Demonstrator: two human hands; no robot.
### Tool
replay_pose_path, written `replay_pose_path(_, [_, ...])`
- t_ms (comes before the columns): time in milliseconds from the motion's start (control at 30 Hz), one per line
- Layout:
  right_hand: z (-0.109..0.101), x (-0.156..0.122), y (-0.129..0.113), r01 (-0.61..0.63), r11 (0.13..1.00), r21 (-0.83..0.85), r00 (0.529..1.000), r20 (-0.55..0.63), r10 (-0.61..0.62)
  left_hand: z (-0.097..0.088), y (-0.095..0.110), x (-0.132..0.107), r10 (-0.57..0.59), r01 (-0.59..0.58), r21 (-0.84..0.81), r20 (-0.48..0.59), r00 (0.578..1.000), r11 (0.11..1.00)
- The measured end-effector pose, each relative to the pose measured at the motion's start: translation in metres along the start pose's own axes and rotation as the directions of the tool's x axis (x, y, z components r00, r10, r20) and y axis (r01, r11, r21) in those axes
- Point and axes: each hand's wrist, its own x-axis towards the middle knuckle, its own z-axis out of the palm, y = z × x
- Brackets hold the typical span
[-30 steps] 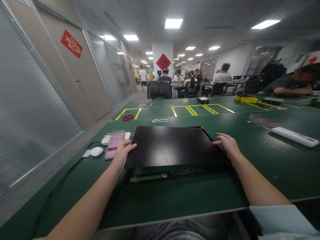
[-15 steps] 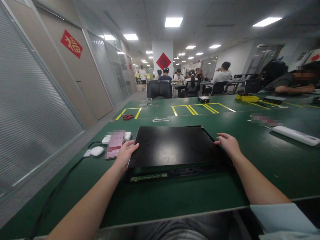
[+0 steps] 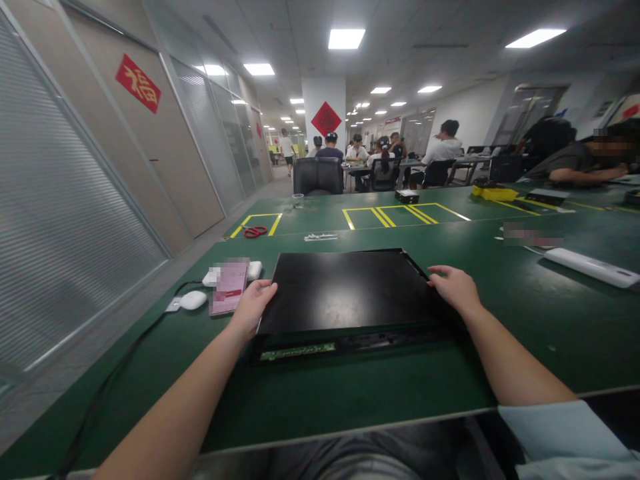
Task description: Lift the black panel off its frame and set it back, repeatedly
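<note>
A flat, dark display panel [image 3: 345, 290] with a glossy face lies slightly tilted over a thin black frame [image 3: 373, 341]. Along the near side of that frame a green circuit board strip [image 3: 297, 351] shows. My left hand [image 3: 255, 305] grips the panel's left edge, thumb on top and fingers underneath. On the other side my right hand [image 3: 454, 288] pinches at the right edge with thumb and forefinger. Whether it has the panel alone or the frame too, I cannot tell. The frame's far right corner sticks out past the panel; most of the frame is hidden beneath.
The green table [image 3: 360, 400] carries a pink phone-like item [image 3: 229, 293], white adapters and a black cable [image 3: 120, 353] at left. Red scissors [image 3: 255, 232] and small white strips [image 3: 321, 237] lie beyond. A white bar [image 3: 591, 267] is at right. Several people sit farther back.
Both hands and the panel stay nearly in place; my right fingertips sit slightly closer to the right edge. The view has shifted a little, and a person far back has walked slightly.
</note>
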Motion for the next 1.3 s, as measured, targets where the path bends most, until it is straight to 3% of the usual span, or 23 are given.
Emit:
replay_pose_path(733, [0.003,0.005,0.007,-0.022,0.999,0.040,1.000,0.010,0.022,-0.005,-0.010,0.011,0.051,-0.052,0.029,0.046,0.998,0.998])
replay_pose_path(1033, [0.005,0.005,0.008,-0.001,0.999,0.048,1.000,0.003,0.001,0.005,-0.005,0.003,0.047,-0.047,0.015,-0.025,0.999,0.999])
replay_pose_path(1300, [0.006,0.007,0.009,0.005,0.999,0.052,1.000,0.009,-0.005,0.005,-0.003,0.002,0.055,-0.054,0.038,-0.019,0.998,0.998])
